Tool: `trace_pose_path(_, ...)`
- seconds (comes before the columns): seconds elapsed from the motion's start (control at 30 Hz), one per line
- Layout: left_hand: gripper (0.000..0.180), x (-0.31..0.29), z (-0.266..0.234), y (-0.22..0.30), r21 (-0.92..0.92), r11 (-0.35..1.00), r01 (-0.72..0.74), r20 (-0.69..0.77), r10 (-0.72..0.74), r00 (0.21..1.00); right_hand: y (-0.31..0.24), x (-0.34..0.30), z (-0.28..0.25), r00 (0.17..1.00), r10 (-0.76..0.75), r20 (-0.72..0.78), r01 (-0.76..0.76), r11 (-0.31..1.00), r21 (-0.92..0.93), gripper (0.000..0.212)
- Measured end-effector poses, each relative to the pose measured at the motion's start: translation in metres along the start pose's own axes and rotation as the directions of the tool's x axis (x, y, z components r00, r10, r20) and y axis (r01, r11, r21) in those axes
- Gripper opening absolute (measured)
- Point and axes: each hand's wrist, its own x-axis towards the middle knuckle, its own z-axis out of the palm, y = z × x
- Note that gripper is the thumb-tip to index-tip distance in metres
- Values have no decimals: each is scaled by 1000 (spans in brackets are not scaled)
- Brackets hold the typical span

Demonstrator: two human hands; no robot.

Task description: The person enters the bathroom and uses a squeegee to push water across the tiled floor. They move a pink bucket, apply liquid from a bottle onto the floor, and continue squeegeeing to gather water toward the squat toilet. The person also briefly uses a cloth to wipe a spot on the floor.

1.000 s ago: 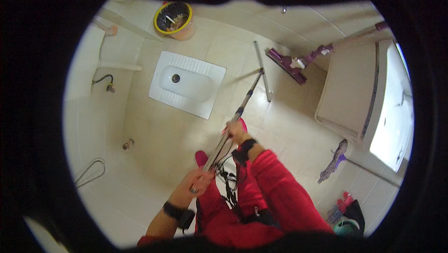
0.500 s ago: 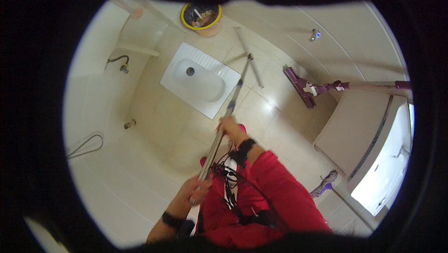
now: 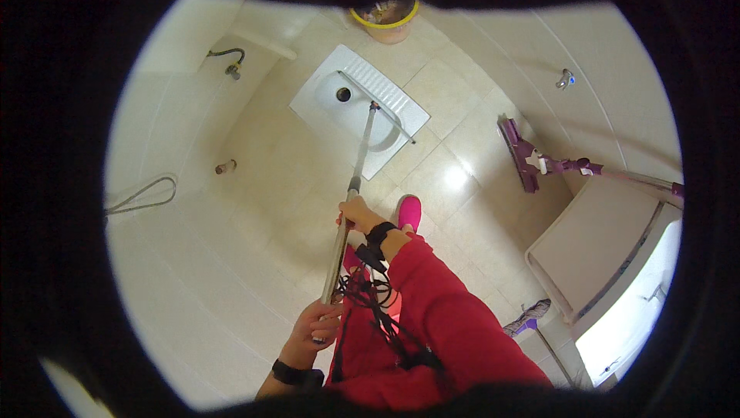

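Both of my hands are wrapped around the pole of a long floor squeegee (image 3: 362, 157). My left hand (image 3: 314, 324) closes on the near end of the pole, low in the view. Further up, my right hand (image 3: 356, 214) grips it around the middle. The squeegee's thin straight head (image 3: 395, 119) lies slantwise over the white squat toilet (image 3: 316, 102), across its basin and ribbed edge. Whether the head touches the toilet surface I cannot tell. A dark drain hole shows beside the head.
A yellow-rimmed bin (image 3: 388, 33) with rubbish stands at the far wall. To the right, a purple mop (image 3: 520, 156) leans near a white cabinet with a basin (image 3: 586, 241). Lower right lies a grey mop head (image 3: 532, 316). A hose (image 3: 146, 196) hangs on the left wall.
The squeegee head has moved left, from the tiles right of the squat toilet to over the toilet. Both hands keep their grip, and the whole view has shifted somewhat.
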Motion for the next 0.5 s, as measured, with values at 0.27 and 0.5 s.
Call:
trace_pose_path(0.27, 13, -37, -10, -1, 429, 882, 195, -173, -131, 976, 47, -56, -55, 834, -549, 54, 543, 802, -250, 13)
trace_pose_path(0.5, 13, 12, -33, 44, 610, 727, 316, -198, -246, 949, 61, -59, -100, 905, -41, -423, 211, 907, 364, 8)
